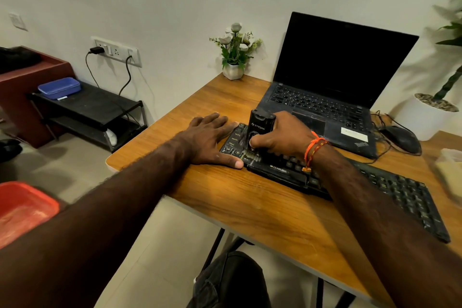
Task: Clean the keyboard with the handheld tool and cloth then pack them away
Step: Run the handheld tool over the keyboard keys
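Cleaning seems only at its start, since the right hand grips the handheld tool upright on the keyboard left end, the left hand presses flat beside it, and wiping and packing remain.

A small office or home work corner: a wooden desk against a plain white wall carries an open laptop, a separate keyboard, a wired mouse and a little pot of white flowers. A wall socket strip has chargers plugged in above a low black rack
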